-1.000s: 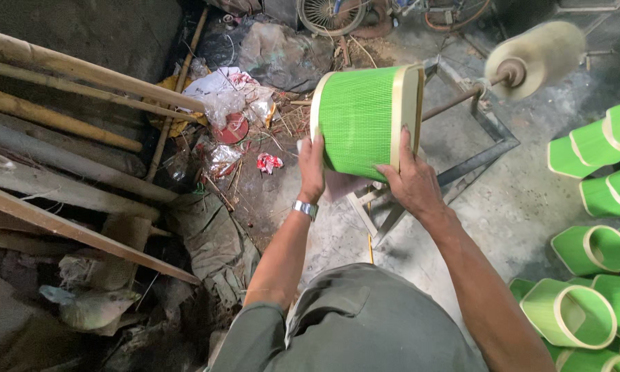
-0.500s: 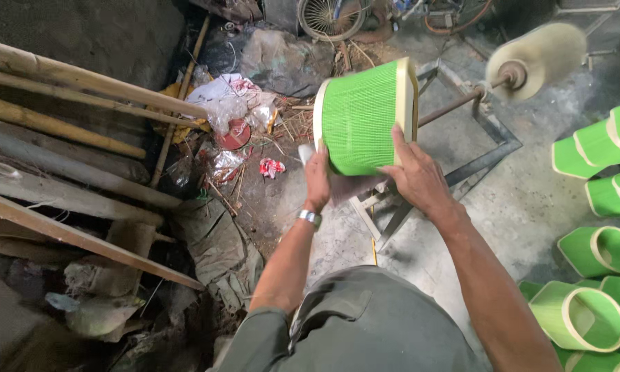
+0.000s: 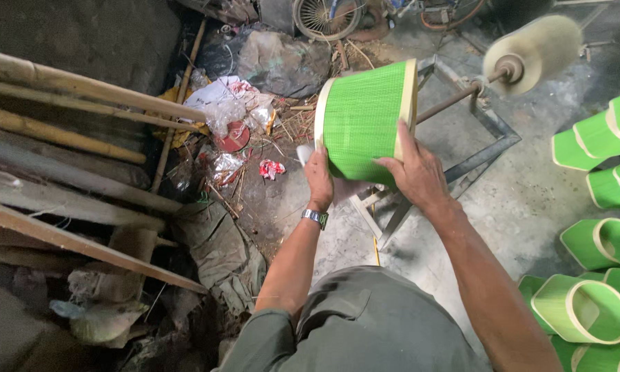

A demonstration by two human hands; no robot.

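Both my hands hold a green woven bamboo basket [image 3: 362,117] with pale rims, tilted on its side in front of me. My left hand [image 3: 318,180], with a metal watch on the wrist, grips its lower left rim. My right hand [image 3: 415,172] clasps its lower right side. Just to the right of the basket, a pale fluffy buffing wheel [image 3: 534,52] sits on a metal shaft [image 3: 455,102] carried by a metal frame [image 3: 477,155].
Several finished green baskets [image 3: 596,241] are piled at the right edge. Long bamboo poles and wooden planks [image 3: 69,138] lie at the left. Plastic bags, rags and scraps [image 3: 231,114] litter the ground ahead. A fan guard [image 3: 326,17] stands at the top.
The basket has stayed in both hands and shifted slightly; my right hand has slid along its side. The view has moved a little.
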